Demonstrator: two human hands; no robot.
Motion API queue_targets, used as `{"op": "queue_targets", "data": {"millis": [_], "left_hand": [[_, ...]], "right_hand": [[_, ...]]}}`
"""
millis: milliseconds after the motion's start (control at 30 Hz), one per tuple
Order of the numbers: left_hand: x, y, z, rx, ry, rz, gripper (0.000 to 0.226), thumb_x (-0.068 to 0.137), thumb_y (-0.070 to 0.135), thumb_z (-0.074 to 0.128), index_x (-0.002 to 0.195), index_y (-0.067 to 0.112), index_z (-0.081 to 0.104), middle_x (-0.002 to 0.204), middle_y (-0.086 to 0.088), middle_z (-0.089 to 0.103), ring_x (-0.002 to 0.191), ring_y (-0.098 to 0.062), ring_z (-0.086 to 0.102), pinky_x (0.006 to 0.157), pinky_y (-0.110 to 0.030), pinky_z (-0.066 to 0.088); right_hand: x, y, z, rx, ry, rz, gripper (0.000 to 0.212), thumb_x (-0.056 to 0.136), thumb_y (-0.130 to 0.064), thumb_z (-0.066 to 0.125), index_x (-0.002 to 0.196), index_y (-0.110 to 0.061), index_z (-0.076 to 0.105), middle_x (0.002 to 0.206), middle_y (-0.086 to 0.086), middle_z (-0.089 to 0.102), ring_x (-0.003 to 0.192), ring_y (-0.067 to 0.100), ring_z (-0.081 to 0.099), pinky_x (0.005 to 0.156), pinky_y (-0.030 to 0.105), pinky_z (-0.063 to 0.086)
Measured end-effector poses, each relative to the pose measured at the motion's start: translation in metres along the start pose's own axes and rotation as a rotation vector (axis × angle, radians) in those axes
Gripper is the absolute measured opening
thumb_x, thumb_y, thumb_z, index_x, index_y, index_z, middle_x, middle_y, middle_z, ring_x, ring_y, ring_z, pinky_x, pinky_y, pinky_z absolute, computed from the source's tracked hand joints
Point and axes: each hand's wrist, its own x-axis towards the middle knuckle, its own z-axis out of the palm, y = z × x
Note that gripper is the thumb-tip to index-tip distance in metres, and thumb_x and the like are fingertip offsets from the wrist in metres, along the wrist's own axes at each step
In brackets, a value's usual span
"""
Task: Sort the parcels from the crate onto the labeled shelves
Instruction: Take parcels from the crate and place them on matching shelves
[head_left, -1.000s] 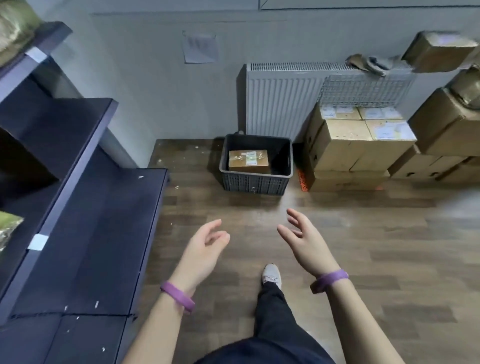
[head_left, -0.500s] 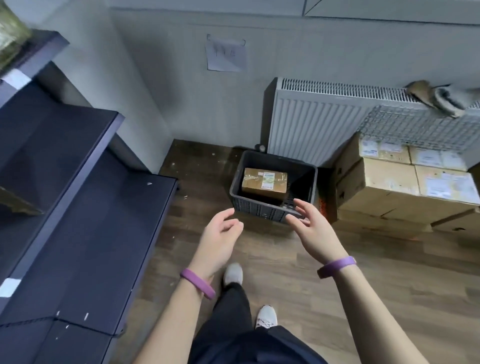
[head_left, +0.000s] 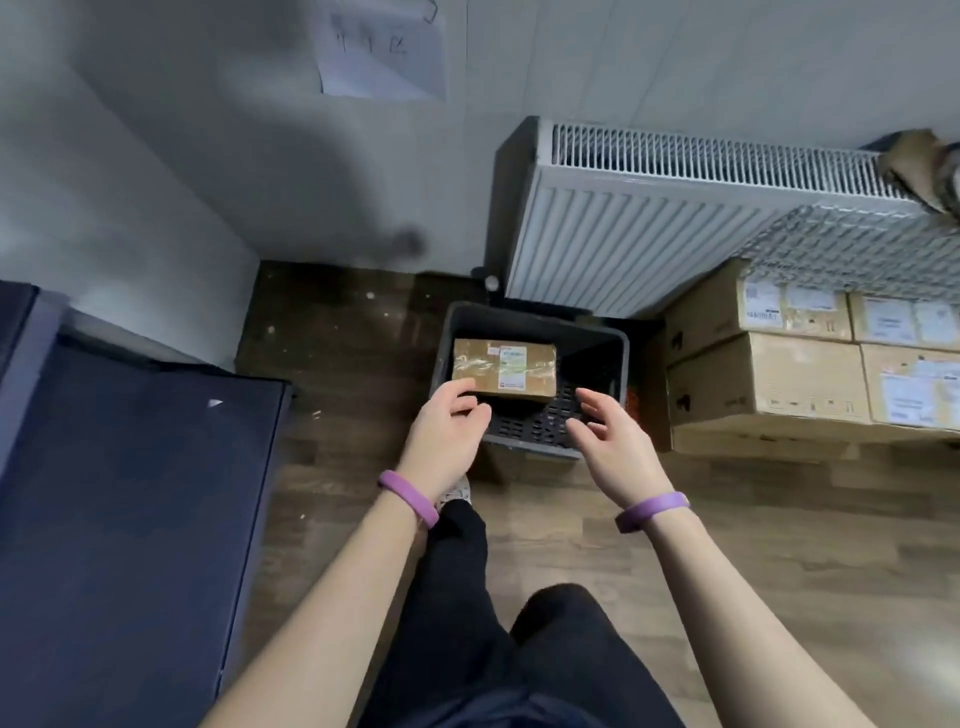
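Observation:
A dark grey plastic crate (head_left: 621, 358) stands on the wood floor below the radiator. One brown cardboard parcel (head_left: 503, 368) with a white label and clear tape lies inside it, toward the left. My left hand (head_left: 447, 434) hovers over the crate's near left corner, fingers curled and apart, fingertips just in front of the parcel's near left edge, holding nothing. My right hand (head_left: 613, 436) hangs over the crate's near right part, fingers spread, empty. Both wrists wear purple bands. A dark shelf (head_left: 130, 493) fills the left side.
A white radiator (head_left: 675, 228) hangs on the wall behind the crate. Stacked cardboard boxes (head_left: 779, 384) with labels stand tight against the crate's right side. A paper sheet (head_left: 382, 57) is stuck on the wall. My legs and one white shoe (head_left: 457, 491) are below the hands.
I have walked up to the crate and leaned over it. Both hands have moved forward from over the floor to above the crate's near edge, the left one close to the parcel.

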Motion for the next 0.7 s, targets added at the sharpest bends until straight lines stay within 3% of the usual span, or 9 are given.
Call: {"op": "queue_targets", "data": {"millis": [67,233,533,600,700], "left_hand": [[0.048,0.003,-0.004,0.05,-0.012,-0.02,0.039,0.096,0.022,0.052,0.135,0.02,0.049,0.129,0.0,0.058,0.101,-0.005,0.053,0.073,-0.007,0.037],[0.163,-0.032,0.009,0.135,-0.032,-0.144,0.039,0.095,0.023,0.05,0.134,0.019,0.05,0.129,0.0,0.058,0.107,-0.007,0.051,0.089,-0.022,0.039],[0.372,-0.154,0.096,0.272,-0.094,-0.219,0.046,0.095,0.027,0.052,0.139,0.022,0.044,0.136,0.0,0.054,0.119,-0.017,0.053,0.093,-0.027,0.044],[0.414,-0.189,0.118,0.3,-0.074,-0.227,0.046,0.094,0.027,0.052,0.139,0.022,0.044,0.13,-0.001,0.056,0.114,-0.017,0.055,0.091,-0.025,0.042],[0.46,-0.244,0.153,0.382,-0.077,-0.227,0.049,0.094,0.028,0.052,0.141,0.022,0.041,0.104,0.005,0.056,0.089,-0.011,0.055,0.077,-0.024,0.044]], "right_hand": [[0.044,-0.007,0.013,0.001,-0.008,0.035,0.044,0.095,-0.025,0.056,0.139,-0.023,0.048,0.138,-0.001,0.055,0.12,0.018,0.055,0.105,0.038,0.043],[0.159,0.017,0.056,-0.028,-0.072,0.138,0.042,0.095,-0.021,0.053,0.137,-0.021,0.051,0.133,0.003,0.059,0.116,0.021,0.057,0.105,0.037,0.042],[0.361,0.155,0.137,-0.208,-0.173,0.202,0.046,0.094,-0.015,0.049,0.14,-0.017,0.047,0.139,0.008,0.055,0.121,0.027,0.054,0.098,0.027,0.038],[0.397,0.19,0.158,-0.26,-0.18,0.196,0.046,0.094,-0.015,0.049,0.14,-0.016,0.047,0.139,0.01,0.054,0.123,0.029,0.052,0.098,0.028,0.038],[0.443,0.248,0.186,-0.357,-0.201,0.206,0.047,0.095,-0.018,0.047,0.141,-0.014,0.041,0.14,0.017,0.049,0.124,0.038,0.048,0.1,0.037,0.039]]}}
